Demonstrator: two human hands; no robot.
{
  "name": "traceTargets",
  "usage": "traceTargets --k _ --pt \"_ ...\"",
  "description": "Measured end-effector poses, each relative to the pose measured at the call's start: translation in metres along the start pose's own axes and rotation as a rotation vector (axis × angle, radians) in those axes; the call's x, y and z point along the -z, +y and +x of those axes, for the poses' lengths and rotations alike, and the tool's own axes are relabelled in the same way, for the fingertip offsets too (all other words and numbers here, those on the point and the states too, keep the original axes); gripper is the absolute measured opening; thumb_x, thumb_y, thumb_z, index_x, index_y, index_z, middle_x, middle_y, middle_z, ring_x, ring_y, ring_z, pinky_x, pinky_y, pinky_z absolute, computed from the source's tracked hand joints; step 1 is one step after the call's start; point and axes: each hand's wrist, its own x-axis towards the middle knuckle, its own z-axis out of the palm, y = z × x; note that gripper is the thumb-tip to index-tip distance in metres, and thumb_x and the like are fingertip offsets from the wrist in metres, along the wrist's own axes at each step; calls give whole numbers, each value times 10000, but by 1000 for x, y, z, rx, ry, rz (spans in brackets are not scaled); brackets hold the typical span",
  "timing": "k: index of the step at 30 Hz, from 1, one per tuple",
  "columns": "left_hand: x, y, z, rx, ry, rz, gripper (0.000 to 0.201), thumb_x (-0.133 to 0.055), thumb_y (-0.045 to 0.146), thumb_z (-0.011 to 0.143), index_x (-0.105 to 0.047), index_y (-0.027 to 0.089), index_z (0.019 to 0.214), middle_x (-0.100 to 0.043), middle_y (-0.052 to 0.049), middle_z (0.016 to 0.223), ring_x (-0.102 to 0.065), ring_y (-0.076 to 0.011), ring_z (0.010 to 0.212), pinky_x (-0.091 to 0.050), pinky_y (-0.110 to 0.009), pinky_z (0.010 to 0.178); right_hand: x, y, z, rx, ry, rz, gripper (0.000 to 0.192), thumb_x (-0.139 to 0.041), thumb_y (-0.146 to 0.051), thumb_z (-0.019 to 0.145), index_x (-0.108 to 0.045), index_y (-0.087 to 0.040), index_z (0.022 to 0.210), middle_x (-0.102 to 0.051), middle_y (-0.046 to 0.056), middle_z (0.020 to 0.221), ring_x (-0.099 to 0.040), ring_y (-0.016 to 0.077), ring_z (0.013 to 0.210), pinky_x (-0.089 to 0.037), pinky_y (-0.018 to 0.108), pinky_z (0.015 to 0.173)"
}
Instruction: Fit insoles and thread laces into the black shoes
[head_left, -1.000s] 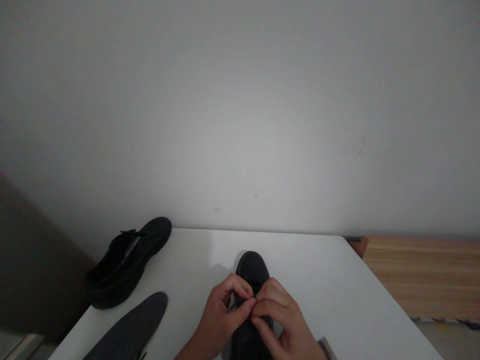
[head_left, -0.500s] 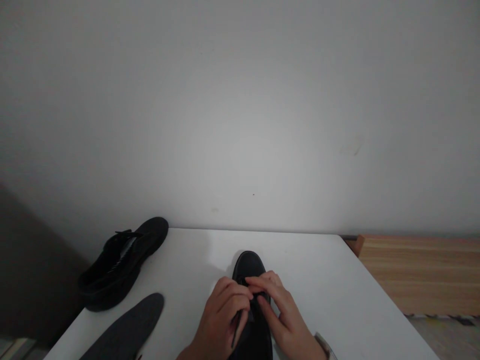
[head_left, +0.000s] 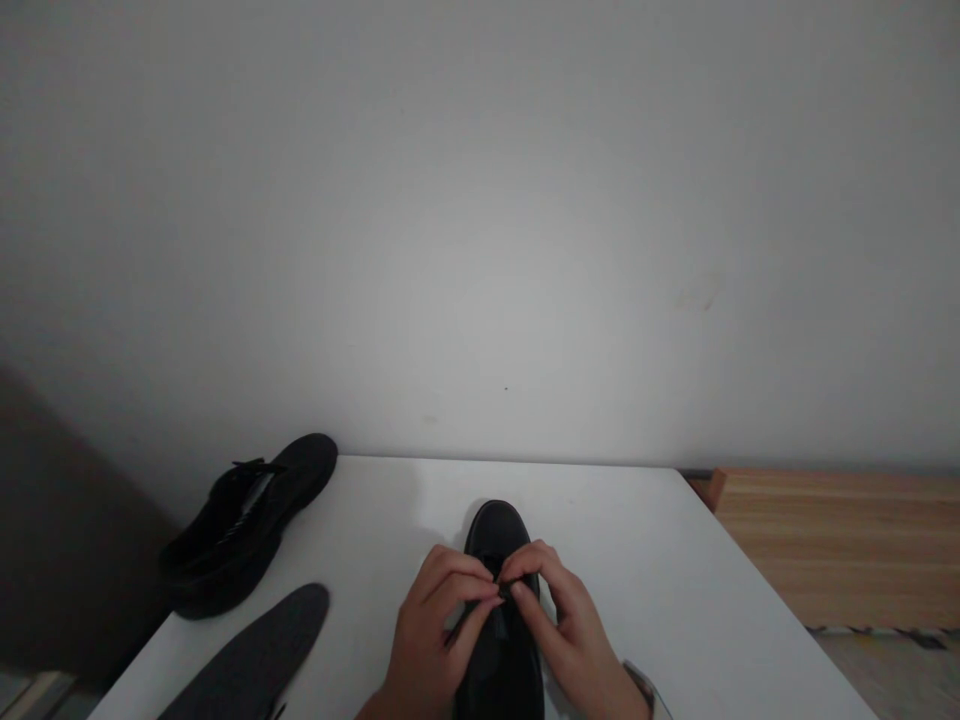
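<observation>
Both hands, left [head_left: 431, 640] & right [head_left: 574, 635], fingers pinched together on the lace over the black shoe [head_left: 499, 600] mid-surface [head_left: 675, 600], w/ thin lace likely to slip if grip eases.

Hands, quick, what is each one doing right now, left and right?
Left hand: fingers pinched shut on the lace of the black shoe.
Right hand: fingers pinched shut on the same lace, meeting the left over the shoe.
</observation>
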Motion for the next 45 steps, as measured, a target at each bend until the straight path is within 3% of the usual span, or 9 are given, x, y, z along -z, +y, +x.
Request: traceTargets --k 9,16,20,27,34,39,43,45 --pt "1 -7 3 264 -40 -183 111 -729 107 802 -679 204 781 -707 -8 769 -682 -174 743 -543 -271 693 3 7 0 -81 206 135 204 -630 -375 933 -619 -204 822 -591 4 760 -546 162 725 -431 261 652" --pt "15 -11 10 350 -196 -275 100 -735 121 802 -684 190 751 -697 -19 775 -662 -179 772 -505 -286 733 5 6 1 -109 151 374 190 -616 -392 950 -606 -223 863 -695 48 918 -625 200 900 -459 321 834" --pt "15 -10 11 329 -220 -350 87 -755 139 806 -700 190 762 -724 -28 785 -668 -184 790 -499 -302 760 2 7 2 -134 67 557 204 -599 -417 961 -562 -228 892 -704 20 766 -643 185 773 -471 327 774" --pt "16 -10 12 325 -229 -381 86 -742 168 831 -689 187 767 -736 -45 812 -665 -192 815 -488 -325 784 4 10 3 -210 126 331 336 -634 -505 913 -547 -202 800 -555 -36 626 -522 141 609 -396 273 625" --pt "10 -5 9 493 -260 -544 110 -709 217 861 -649 206 769 -790 -46 833 -631 -194 849 -478 -317 800 -2 10 2 -214 122 253 349 -615 -511 918 -537 -202 776 -527 -38 631 -516 140 610 -387 274 610" --pt "4 -4 5 527 -255 -465 81 -691 139 821 -684 214 792 -723 -6 772 -658 -171 767 -481 -282 753 -2 7 0 -168 132 259 293 -609 -448 942 -566 -201 790 -565 -27 631 -532 140 606 -403 277 615" --pt "0 -4 2 593 -208 -408 317 -715 92 766 -621 247 1026 -708 49 665 -673 -185 807 -479 -293 828 0 -2 -3 25 108 295 188 -590 -355 969 -614 -221 838 -643 13 714 -581 173 694 -441 315 675" --pt "-1 -3 1 560 -203 -340 229 -727 104 763 -650 241 931 -695 42 664 -662 -184 798 -474 -289 821 1 -6 -3 139 82 269 137 -600 -320 965 -636 -242 858 -669 25 758 -589 194 758 -449 349 723"
